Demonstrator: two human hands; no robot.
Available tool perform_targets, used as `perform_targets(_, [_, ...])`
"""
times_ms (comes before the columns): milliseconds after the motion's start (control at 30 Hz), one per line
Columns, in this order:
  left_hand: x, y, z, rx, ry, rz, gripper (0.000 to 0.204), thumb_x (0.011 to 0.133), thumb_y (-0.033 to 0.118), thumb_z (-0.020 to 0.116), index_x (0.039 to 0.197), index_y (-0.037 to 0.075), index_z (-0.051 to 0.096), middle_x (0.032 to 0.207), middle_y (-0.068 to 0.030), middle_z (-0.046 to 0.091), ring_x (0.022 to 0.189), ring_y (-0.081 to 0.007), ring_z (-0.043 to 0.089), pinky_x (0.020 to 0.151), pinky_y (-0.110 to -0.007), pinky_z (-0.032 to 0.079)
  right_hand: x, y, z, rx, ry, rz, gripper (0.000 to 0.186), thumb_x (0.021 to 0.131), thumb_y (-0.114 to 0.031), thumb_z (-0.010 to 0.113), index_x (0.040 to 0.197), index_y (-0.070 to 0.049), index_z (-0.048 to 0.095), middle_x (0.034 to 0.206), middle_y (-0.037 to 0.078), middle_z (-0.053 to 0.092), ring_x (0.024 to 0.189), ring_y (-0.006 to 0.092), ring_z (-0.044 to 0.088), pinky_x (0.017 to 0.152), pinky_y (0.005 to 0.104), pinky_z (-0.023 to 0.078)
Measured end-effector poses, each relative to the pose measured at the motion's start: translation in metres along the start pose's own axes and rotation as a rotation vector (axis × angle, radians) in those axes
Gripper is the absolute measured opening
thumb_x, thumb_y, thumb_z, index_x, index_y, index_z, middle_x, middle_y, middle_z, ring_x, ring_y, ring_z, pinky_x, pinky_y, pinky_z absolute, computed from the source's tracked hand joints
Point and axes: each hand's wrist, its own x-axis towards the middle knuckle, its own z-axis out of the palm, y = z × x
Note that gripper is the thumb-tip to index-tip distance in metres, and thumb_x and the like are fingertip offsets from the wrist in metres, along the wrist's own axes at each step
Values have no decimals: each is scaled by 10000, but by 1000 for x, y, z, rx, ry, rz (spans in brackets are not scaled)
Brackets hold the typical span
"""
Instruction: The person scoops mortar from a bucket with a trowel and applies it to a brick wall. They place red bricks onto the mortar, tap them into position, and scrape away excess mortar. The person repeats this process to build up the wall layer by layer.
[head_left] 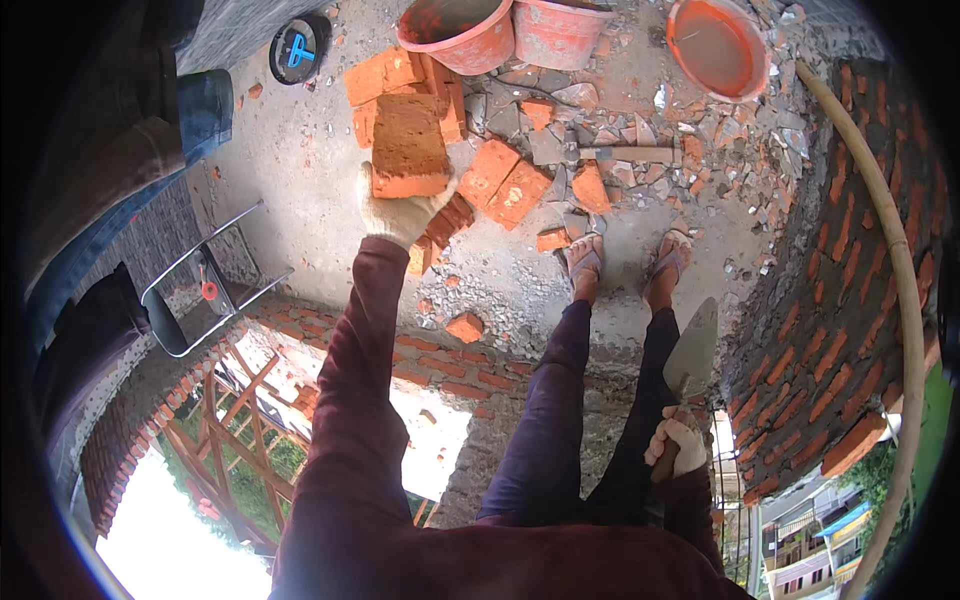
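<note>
My left hand (pixel 398 218), in a cream work glove, grips an orange brick (pixel 410 135) from its near end. The brick is raised in front of a small stack of bricks (pixel 384 72), partly hiding it. Just right of it, more bricks (pixel 506 184) lie on the floor, and others show beneath my left wrist. My right hand (pixel 684 444), also gloved, is closed around the handle of a pointed trowel (pixel 692 348). The trowel's grey blade points away from me, beside my right leg.
Two reddish tubs (pixel 462 38) stand at the far side, and an orange bucket (pixel 718 50) holds greyish liquid. A hammer (pixel 630 154) lies among brick rubble. A long pole (pixel 880 190) leans by the mortared brick wall (pixel 830 330) at right. A black round container (pixel 298 50) holds something blue.
</note>
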Motion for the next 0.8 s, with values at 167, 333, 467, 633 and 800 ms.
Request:
perform_targets(167, [-177,-123,105,-259,93,-438,911,856,753,412,1540,151,431,1491,-251,460,1298,-455,503,1012,-646,432,-83,0,14,221,-110,-245,279,931,-97,671,1190,-51,579,1119,107,645,949,220,684,787,382,624])
perform_targets(333, [-276,-184,164,390,-315,-868,968,811,657,585,1555,66,402,1530,-210,455,1311,-448,517,1041,-611,441,-161,-2,28,346,-112,-596,733,929,-380,777,1432,40,451,1409,185,551,1321,307,560,1059,484,545])
perform_targets(467, [-283,-211,263,1068,-894,-1048,1062,723,322,816,1604,22,305,1573,-198,432,1434,-307,453,1171,-444,377,-178,12,-4,644,-271,-771,654,970,-371,719,1465,-27,464,1444,154,562,1277,324,598,1038,514,530])
perform_targets(633, [-363,-323,358,1701,-1745,-851,1217,712,289,900,1633,-10,162,1618,-189,347,1484,-248,377,1214,-409,302,-196,61,-70,1009,-412,-1065,687,958,-407,732,1498,-92,446,1414,112,588,1266,297,614,1038,509,541])
perform_targets(800, [-423,-444,360,1951,-1661,-1000,1255,712,286,891,1644,-22,110,1645,-228,301,1519,-264,327,1225,-376,277,-182,92,-158,985,-250,-1253,699,935,-428,764,1478,-105,467,1367,98,614,1231,274,639,1009,488,565])
